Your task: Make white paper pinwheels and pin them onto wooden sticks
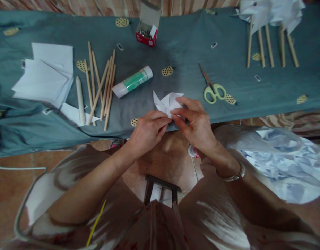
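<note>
Left hand (150,130): thumb and index finger closed in a pinch on the lower edge of a folded white paper pinwheel (172,100); the grip of its other fingers we cannot tell. Back of hand uppermost, forearm slanting in from lower left.

Right hand (197,121): fingers half bent, grasping the pinwheel's right side by the fingertips; forearm slanting in from lower right, silver-coloured bracelet (234,178) near the wrist.

Pinwheel: between our two hands, at the near edge of the pineapple-print tablecloth (180,48). Around it we list one glue stick (135,81), upper left; green-handled scissors (211,85), right; wooden sticks (108,86), farther left.
</note>
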`<state>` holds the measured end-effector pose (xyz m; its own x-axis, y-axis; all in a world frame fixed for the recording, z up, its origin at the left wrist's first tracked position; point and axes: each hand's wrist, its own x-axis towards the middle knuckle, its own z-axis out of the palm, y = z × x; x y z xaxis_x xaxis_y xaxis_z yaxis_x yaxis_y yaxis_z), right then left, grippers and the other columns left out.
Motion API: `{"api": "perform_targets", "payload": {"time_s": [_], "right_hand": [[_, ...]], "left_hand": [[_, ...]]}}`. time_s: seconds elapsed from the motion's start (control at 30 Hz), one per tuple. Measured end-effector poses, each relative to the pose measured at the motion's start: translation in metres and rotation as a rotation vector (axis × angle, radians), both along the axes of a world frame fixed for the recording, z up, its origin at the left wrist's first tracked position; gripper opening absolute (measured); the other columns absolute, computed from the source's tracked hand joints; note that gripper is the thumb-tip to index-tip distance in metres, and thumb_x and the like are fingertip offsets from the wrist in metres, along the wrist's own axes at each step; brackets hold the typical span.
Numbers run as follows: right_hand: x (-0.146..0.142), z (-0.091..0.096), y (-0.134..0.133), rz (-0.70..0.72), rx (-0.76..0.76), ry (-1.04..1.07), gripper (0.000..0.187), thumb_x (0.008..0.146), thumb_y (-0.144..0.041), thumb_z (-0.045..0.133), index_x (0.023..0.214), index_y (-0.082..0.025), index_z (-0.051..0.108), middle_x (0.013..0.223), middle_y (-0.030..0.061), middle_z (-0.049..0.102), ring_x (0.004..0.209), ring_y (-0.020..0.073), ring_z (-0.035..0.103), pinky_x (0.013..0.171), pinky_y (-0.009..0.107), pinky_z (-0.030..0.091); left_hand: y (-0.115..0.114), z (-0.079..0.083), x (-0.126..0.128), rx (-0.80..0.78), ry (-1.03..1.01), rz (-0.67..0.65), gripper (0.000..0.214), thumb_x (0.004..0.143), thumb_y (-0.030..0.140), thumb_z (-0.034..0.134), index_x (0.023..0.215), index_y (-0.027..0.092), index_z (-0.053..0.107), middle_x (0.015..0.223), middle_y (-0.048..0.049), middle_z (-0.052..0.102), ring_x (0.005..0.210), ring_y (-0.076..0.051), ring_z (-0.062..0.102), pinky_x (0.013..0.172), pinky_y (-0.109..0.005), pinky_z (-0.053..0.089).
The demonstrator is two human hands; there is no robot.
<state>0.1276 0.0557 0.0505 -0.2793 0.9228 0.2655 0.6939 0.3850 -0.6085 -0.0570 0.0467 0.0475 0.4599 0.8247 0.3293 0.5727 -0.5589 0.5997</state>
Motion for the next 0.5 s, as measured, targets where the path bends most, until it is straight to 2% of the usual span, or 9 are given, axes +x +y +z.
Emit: {"api": "perform_targets", "payload": {"time_s": [0.2, 0.5], "right_hand": [[0.0012, -0.0014, -0.0004, 0.012, -0.023, 0.012, 0.022, 0.091, -0.031, 0.050, 0.098, -0.030, 0.071, 0.132, 0.0014, 0.057, 0.123, 0.0259, 0.050, 0.106, 0.048, 0.044], [0.0003, -0.0015, -0.0005, 0.039, -0.102, 0.059, 0.031, 0.092, -0.039, 0.049, 0.119, -0.038, 0.064, 0.139, -0.0003, 0.052, 0.135, 0.0339, 0.040, 0.111, 0.059, 0.035]], "left_hand": [[0.0003, 0.0000, 0.0001, -0.002, -0.009, -0.003, 0.019, 0.091, 0.015, 0.053, 0.096, 0.016, 0.072, 0.097, -0.0066, 0.073, 0.091, -0.016, 0.067, 0.083, -0.028, 0.054], [0.0004, 0.0002, -0.0001, -0.006, 0.002, -0.003, 0.020, 0.091, 0.015, 0.052, 0.096, 0.017, 0.072, 0.097, -0.0063, 0.072, 0.091, -0.016, 0.067, 0.083, -0.028, 0.054]]}}
